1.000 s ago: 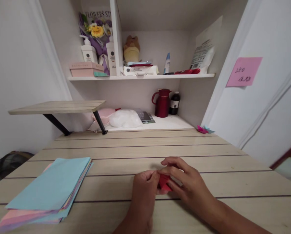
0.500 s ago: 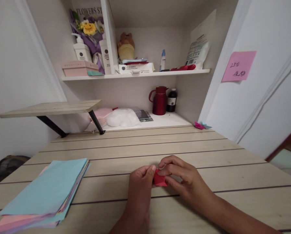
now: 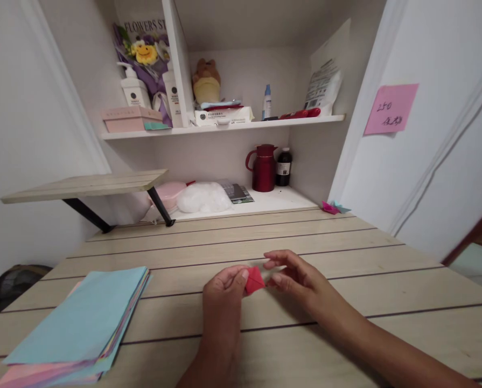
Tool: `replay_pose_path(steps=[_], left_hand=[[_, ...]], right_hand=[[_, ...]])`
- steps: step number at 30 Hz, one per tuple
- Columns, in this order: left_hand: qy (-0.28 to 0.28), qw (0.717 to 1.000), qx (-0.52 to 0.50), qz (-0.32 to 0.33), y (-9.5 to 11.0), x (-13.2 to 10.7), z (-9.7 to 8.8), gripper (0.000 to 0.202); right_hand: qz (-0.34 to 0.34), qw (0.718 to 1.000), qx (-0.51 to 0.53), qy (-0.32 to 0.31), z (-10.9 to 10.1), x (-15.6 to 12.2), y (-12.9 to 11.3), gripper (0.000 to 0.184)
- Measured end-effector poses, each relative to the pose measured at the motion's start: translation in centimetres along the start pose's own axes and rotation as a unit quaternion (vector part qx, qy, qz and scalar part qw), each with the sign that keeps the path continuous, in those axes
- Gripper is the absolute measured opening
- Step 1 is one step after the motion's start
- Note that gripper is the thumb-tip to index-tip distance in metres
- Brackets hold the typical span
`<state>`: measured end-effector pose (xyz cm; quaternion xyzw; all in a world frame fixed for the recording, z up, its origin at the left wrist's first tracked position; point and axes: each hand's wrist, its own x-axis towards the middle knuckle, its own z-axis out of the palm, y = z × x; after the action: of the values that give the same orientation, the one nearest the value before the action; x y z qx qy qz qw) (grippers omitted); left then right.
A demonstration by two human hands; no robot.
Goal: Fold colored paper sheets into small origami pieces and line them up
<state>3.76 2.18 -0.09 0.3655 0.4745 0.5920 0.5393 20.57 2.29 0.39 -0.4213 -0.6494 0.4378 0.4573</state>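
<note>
A small red folded paper (image 3: 256, 279), squarish with crease lines on its face, is pinched between the thumb and fingers of my left hand (image 3: 225, 293). It is held just above the wooden table (image 3: 289, 345). My right hand (image 3: 299, 280) is beside the paper's right edge, thumb and fingers apart and curved, with nothing visible between them. Whether a right fingertip still touches the paper's edge is hard to make out.
On the left lies a stack of coloured paper (image 3: 79, 318), light blue on top. Two small folded papers (image 3: 334, 207), magenta and blue, sit at the far right edge. A raised wooden shelf (image 3: 87, 183), a red jug (image 3: 264, 168) and a dark bottle (image 3: 284, 167) stand at the back.
My right hand has come away from the red paper and its fingers have spread. My left hand has shifted slightly left and up with the paper, which now shows more of its face.
</note>
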Motion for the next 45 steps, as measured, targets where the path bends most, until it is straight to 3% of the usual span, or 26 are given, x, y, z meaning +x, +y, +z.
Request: replay_pose_path(steps=[4, 11, 15, 18, 22, 25, 31, 36, 41, 45], left_hand=[[0.012, 1.000, 0.014, 0.014, 0.2, 0.6, -0.4, 0.026], [-0.070, 0.997, -0.019, -0.038, -0.4, -0.1, 0.3, 0.036], [-0.084, 0.996, -0.004, -0.021, -0.2, -0.2, 0.4, 0.033], [-0.079, 0.997, 0.001, -0.023, 0.0, 0.0, 0.4, 0.032], [-0.065, 0.997, 0.002, -0.030, -0.3, 0.3, 0.2, 0.035], [-0.081, 0.996, -0.001, -0.048, -0.8, 0.6, -0.1, 0.039], [-0.100, 0.992, -0.013, -0.071, -1.2, 0.9, -0.3, 0.046], [-0.061, 0.995, -0.065, -0.054, -1.4, 0.3, 0.6, 0.071], [-0.076, 0.996, -0.024, -0.030, -1.5, -0.3, 1.0, 0.047], [-0.075, 0.997, -0.001, -0.014, -1.3, -0.5, 0.8, 0.029]], right_hand=[[0.072, 0.990, 0.106, -0.053, 0.2, 0.1, 0.2, 0.055], [0.044, 0.994, 0.040, -0.087, 0.3, -0.7, -1.2, 0.064], [0.031, 0.995, 0.017, -0.092, 0.2, -0.7, -1.3, 0.062], [0.027, 0.992, 0.023, -0.118, 0.2, -0.6, -1.1, 0.049], [0.070, 0.985, 0.081, -0.136, 0.3, -0.4, -0.5, 0.037], [0.084, 0.986, 0.078, -0.125, 0.4, -0.3, 0.0, 0.034], [0.032, 0.995, -0.003, -0.099, 0.8, -0.3, 0.1, 0.031], [0.024, 0.998, 0.001, -0.065, 1.3, -0.1, 0.0, 0.031], [0.015, 1.000, -0.003, -0.013, 1.5, -0.1, 0.1, 0.034], [0.016, 1.000, 0.008, -0.018, 1.4, -0.1, 0.4, 0.035]])
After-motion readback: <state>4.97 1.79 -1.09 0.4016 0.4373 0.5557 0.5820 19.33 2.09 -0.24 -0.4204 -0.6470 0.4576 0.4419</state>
